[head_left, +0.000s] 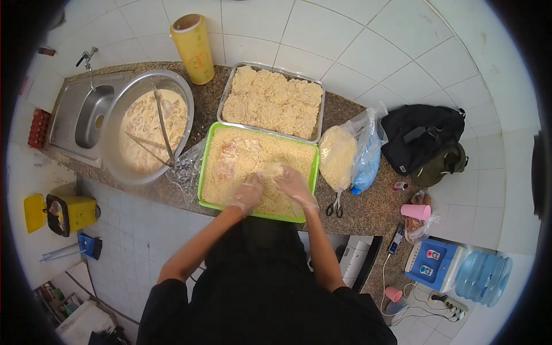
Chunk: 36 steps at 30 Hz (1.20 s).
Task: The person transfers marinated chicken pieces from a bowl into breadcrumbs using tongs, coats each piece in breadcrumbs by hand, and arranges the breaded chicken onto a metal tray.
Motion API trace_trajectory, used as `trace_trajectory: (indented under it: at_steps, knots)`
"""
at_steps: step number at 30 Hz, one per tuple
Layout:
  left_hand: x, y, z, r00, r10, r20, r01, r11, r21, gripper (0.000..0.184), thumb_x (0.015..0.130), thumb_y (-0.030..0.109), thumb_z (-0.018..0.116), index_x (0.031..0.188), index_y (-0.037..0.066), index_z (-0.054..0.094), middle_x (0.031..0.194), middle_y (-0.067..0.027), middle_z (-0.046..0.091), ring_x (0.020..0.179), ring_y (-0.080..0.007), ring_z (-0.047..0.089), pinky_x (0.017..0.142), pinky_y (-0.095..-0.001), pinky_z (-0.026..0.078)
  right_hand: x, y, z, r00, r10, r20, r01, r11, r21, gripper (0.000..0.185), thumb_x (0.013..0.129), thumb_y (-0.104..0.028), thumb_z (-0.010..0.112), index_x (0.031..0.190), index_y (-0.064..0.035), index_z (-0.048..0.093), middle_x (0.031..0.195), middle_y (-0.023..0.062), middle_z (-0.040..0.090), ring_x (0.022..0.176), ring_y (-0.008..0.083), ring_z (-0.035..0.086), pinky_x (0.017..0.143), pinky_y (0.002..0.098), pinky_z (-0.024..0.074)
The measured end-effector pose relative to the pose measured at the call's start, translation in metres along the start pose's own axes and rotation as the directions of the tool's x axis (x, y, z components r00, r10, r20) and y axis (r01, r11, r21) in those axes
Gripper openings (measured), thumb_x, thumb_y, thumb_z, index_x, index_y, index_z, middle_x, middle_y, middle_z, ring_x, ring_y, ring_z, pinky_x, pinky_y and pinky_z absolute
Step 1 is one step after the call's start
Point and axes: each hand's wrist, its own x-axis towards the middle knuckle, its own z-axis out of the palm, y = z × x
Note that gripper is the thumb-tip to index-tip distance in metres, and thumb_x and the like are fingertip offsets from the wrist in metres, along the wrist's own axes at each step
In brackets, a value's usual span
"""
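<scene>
A green tray (200, 183) full of pale crumbs lies in front of me on the counter. Both hands are over it in clear plastic gloves. My left hand (248, 194) is in the crumbs at the tray's front middle, slightly blurred. My right hand (292, 187) is to its right, its fingers at a crumb-covered piece (271, 170) between the two hands. Other pieces (227, 159), pinkish and partly coated, lie at the tray's left. Behind it, a metal tray (317, 137) holds crumb-coated pieces in rows.
At the left are a big metal bowl (188, 95) of batter and pieces with tongs (163, 129), and a sink (96, 118). A yellow film roll (194, 52) stands behind. To the right are a crumb bag (337, 155), scissors (334, 208) and a black bag (422, 135).
</scene>
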Motion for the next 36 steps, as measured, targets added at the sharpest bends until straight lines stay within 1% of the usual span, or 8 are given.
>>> trace_trajectory:
  at_steps: [1,4,7,13,16,22,28,36]
  knots:
    - [0.006,0.001,-0.008,0.993,0.080,-0.090,-0.077,0.996,0.034,0.039,0.106,0.029,0.044,0.118,0.001,0.067,0.107,-0.0280,0.072,0.094,-0.0447,0.071,0.084,-0.0537,0.055,0.008,-0.008,0.001,1.000,-0.018,-0.001,0.018,0.999,-0.042,0.043,0.088,-0.037,0.073,0.115,-0.0030,0.072,0.093,0.0266,0.071,0.096,0.0425,0.069,0.087,0.0525,0.0525]
    - [0.039,0.032,-0.070,0.841,-0.222,0.493,0.225,0.973,0.055,0.037,0.098,0.015,0.050,0.126,-0.004,0.067,0.110,-0.0287,0.072,0.100,-0.0371,0.074,0.084,-0.0483,0.059,0.033,0.021,0.029,0.968,-0.198,-0.155,0.128,0.919,-0.373,0.046,0.086,-0.042,0.076,0.110,-0.0028,0.072,0.095,0.0262,0.071,0.094,0.0443,0.068,0.086,0.0523,0.0523]
    - [0.041,0.029,-0.088,0.842,-0.166,0.513,0.163,0.985,0.052,0.033,0.099,0.016,0.051,0.121,0.000,0.071,0.113,-0.0248,0.073,0.103,-0.0390,0.073,0.086,-0.0482,0.058,0.051,0.008,0.037,0.973,-0.227,0.047,0.223,0.858,-0.463,0.051,0.084,-0.048,0.076,0.107,-0.0028,0.071,0.095,0.0255,0.071,0.093,0.0445,0.067,0.085,0.0521,0.0519]
    - [-0.002,-0.019,-0.092,0.976,-0.159,-0.148,0.117,0.958,-0.261,0.027,0.102,0.030,0.056,0.109,0.007,0.069,0.097,-0.0211,0.072,0.085,-0.0399,0.070,0.076,-0.0511,0.056,0.061,0.003,0.019,0.923,0.033,0.384,0.221,0.773,-0.595,0.047,0.086,-0.041,0.073,0.103,0.0027,0.068,0.096,0.0247,0.071,0.102,0.0434,0.067,0.091,0.0519,0.0505]
    - [-0.020,-0.031,-0.111,0.948,-0.301,-0.104,0.276,0.940,-0.202,0.022,0.099,0.027,0.063,0.101,0.006,0.071,0.090,-0.0206,0.071,0.079,-0.0402,0.070,0.071,-0.0503,0.056,0.049,0.017,0.016,0.925,-0.203,0.321,0.358,0.747,-0.560,0.041,0.089,-0.035,0.071,0.104,0.0032,0.070,0.093,0.0246,0.071,0.095,0.0427,0.068,0.087,0.0528,0.0512]
    - [-0.034,-0.035,-0.102,0.894,-0.403,-0.197,0.345,0.898,-0.273,0.020,0.092,0.023,0.074,0.095,0.004,0.071,0.080,-0.0198,0.070,0.072,-0.0398,0.070,0.065,-0.0498,0.055,0.025,0.008,0.005,0.931,-0.146,0.334,0.303,0.820,-0.485,0.033,0.092,-0.030,0.070,0.107,-0.0009,0.072,0.093,0.0266,0.071,0.097,0.0444,0.067,0.088,0.0514,0.0528]
    - [-0.025,-0.028,-0.107,0.922,-0.379,-0.080,0.364,0.919,-0.153,0.017,0.094,0.024,0.072,0.100,0.008,0.073,0.084,-0.0193,0.069,0.076,-0.0396,0.069,0.068,-0.0498,0.055,0.008,-0.027,-0.019,0.904,-0.391,0.171,0.425,0.866,-0.265,0.023,0.090,-0.017,0.073,0.107,-0.0015,0.072,0.083,0.0249,0.066,0.088,0.0440,0.065,0.080,0.0493,0.0519]
    - [-0.018,-0.034,-0.089,0.929,-0.368,0.023,0.364,0.904,-0.224,0.023,0.096,0.029,0.069,0.091,0.006,0.069,0.082,-0.0214,0.068,0.076,-0.0418,0.068,0.068,-0.0517,0.054,0.044,-0.065,-0.055,0.944,-0.265,0.196,0.302,0.933,-0.195,0.024,0.091,-0.018,0.071,0.110,-0.0043,0.075,0.099,0.0235,0.071,0.094,0.0405,0.067,0.085,0.0468,0.0534]
